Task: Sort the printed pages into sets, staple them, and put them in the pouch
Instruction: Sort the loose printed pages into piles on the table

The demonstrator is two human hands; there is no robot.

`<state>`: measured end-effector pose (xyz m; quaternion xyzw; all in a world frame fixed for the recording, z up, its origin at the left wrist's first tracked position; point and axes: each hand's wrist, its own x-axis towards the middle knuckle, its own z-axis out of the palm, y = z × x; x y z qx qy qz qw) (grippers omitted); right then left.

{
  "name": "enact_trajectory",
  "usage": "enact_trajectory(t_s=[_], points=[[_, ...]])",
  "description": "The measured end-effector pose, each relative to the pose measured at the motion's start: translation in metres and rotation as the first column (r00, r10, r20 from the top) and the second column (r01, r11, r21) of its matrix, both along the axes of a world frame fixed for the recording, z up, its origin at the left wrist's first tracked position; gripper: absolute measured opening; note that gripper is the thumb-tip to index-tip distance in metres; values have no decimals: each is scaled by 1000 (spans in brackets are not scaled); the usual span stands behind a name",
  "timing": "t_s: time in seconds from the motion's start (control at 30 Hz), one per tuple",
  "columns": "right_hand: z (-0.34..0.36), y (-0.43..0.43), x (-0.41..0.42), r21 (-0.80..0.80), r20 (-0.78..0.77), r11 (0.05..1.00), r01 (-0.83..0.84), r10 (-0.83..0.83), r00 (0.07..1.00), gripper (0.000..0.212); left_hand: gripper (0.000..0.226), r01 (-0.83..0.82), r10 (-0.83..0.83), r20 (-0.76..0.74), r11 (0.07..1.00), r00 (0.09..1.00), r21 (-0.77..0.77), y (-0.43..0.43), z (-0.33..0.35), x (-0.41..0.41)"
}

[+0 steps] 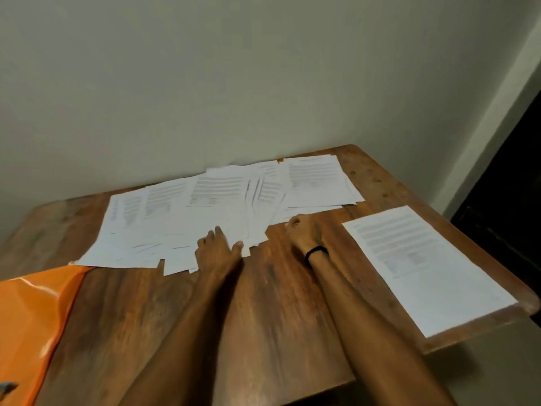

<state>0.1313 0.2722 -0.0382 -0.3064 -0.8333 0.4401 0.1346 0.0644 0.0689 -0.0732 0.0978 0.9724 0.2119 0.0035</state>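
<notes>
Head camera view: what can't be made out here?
In the head view:
Print on the spread pages: blurred, too small to read.
Orange pouch: cut off by the left edge.
Grey object, bottom left: mostly out of frame.
Right hand: curled fingers face away; whether it pinches a page is unclear.

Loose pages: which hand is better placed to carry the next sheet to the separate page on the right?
Likely right: the right hand sits between the loose pages and the separate page; the left hand rests flat on the spread, farther.
</notes>
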Motion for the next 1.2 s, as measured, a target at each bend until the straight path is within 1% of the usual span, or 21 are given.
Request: enact_trajectory(t_s=[0.07, 0.17, 0.23, 0.33, 0.43, 0.5, 0.57, 0.67, 0.77, 0.9, 1.0, 1.07, 1.13, 1.2], points=[[3, -19, -22, -20, 17, 999, -38, 39, 999, 17, 73, -3, 3, -15, 999, 1000, 43, -9, -5, 1], [6, -45, -53, -26, 65, 996, -82, 83, 994, 36, 55, -13, 27, -78, 986, 997, 167, -16, -14, 6], [2, -57, -72, -1, 88, 995, -99, 99, 991, 39, 55, -39, 55, -71, 977, 996, 211, -16, -21, 7], [-6, -72, -92, 57, 135, 994, -90, 82, 987, 37, 60, -54, 70, -53, 964, 996, 262, -15, -24, 4], [-11, -82, -101, 113, 209, 991, -73, 48, 977, 48, 62, -56, 80, -56, 941, 995, 334, -12, -20, 5], [-12, -84, -104, 164, 245, 984, -63, 21, 969, 56, 57, -69, 88, -34, 924, 996, 375, -12, -20, 4], [-14, -84, -106, 200, 270, 979, -51, -5, 963, 59, 52, -62, 83, -33, 911, 996, 408, -12, -24, 2], [-14, -79, -108, 220, 279, 974, -54, -10, 960, 55, 57, 3, 43, -100, 911, 994, 413, -12, -31, 1], [-15, -74, -109, 203, 243, 976, -74, 23, 970, 43, 61, 24, 40, -145, 909, 989, 415, -12, -33, 2], [-17, -63, -102, 164, 109, 985, -54, 37, 993, 25, 55, -32, 104, -122, 871, 987, 490, -11, -26, 6], [-8, -50, -91, 192, 49, 981, -18, 9, 999, 22, 54, -73, 127, -66, 845, 990, 529, -9, -20, 7], [0, -36, -83, 183, 11, 983, 9, -11, 1000, 19, 54, -96, 153, -59, 832, 986, 546, -9, -15, 9], [4, -16, -72, 105, -26, 994, 6, -3, 1000, 15, 57, -142, 226, -63, 778, 972, 612, -13, -8, 13], [9, 5, -56, -48, -69, 999, -25, 22, 997, 13, 62, -239, 327, 13, 661, 945, 711, -18, 1, 16]])
